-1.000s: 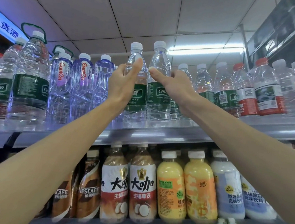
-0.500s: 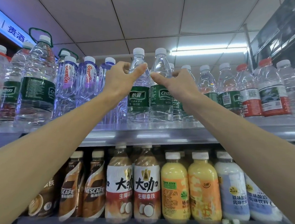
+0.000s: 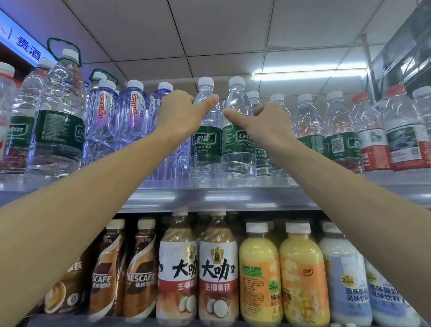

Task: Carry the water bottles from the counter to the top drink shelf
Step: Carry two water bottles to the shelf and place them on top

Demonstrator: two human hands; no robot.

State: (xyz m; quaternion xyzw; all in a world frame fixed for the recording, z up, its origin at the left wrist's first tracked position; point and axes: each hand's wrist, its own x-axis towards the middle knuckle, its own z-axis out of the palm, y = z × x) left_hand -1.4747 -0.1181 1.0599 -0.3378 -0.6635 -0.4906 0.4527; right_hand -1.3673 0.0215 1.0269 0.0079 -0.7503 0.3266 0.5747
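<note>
Two clear water bottles with green labels and white caps stand side by side on the top shelf [image 3: 232, 198], near its front edge. My left hand [image 3: 184, 114] grips the shoulder of the left bottle [image 3: 205, 147], thumb across its front. My right hand [image 3: 264, 122] is wrapped around the shoulder of the right bottle [image 3: 238, 149], thumb pointing left. Both arms reach up from below. The bases of both bottles rest on the shelf.
More green-label bottles [image 3: 337, 144] stand right of mine, then red-label ones [image 3: 375, 150]. Purple bottles [image 3: 133, 115] and large jugs [image 3: 60, 125] fill the left. The shelf below holds coffee, coconut latte [image 3: 216, 274] and yoghurt drinks [image 3: 303, 276].
Both bottles have been pushed a little further onto the shelf and stand straighter. My hands have slid slightly higher on their shoulders and stay closed on them.
</note>
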